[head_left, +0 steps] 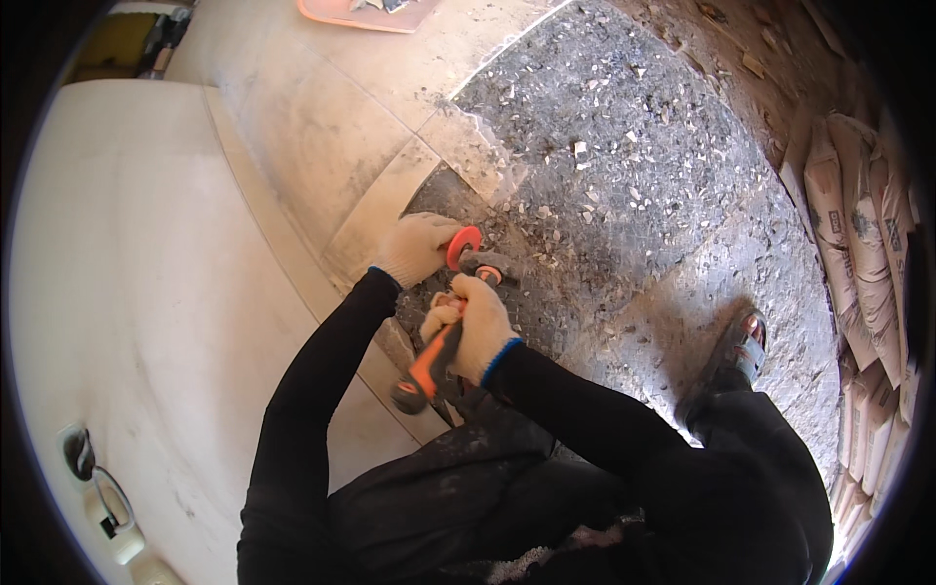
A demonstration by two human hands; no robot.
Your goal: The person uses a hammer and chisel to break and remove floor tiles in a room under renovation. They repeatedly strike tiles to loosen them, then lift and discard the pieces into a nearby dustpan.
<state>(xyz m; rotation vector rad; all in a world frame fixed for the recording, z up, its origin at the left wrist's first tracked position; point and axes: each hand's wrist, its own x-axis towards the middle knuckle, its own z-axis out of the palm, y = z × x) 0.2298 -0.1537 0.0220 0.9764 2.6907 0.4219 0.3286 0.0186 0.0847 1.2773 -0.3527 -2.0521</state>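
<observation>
My left hand (417,249), in a pale knitted work glove, is closed around a chisel with a round red hand guard (465,244). The chisel's shaft and tip are hidden under the glove. My right hand (481,327), gloved the same way with a blue cuff, grips a hammer by its orange and black handle (429,366). The grey hammer head (495,263) is right beside the red guard; whether they touch I cannot tell. Both hands are low over the edge where beige floor tiles (390,200) meet dark, broken-up floor (556,185).
Pale tile chips lie scattered over the dark floor. Stacked paper sacks (848,224) line the right side. On the left stands a large white panel (146,273) with a socket and cord (107,492). An orange-rimmed tray (375,14) sits at the far edge. My sandalled foot (746,346) is planted at right.
</observation>
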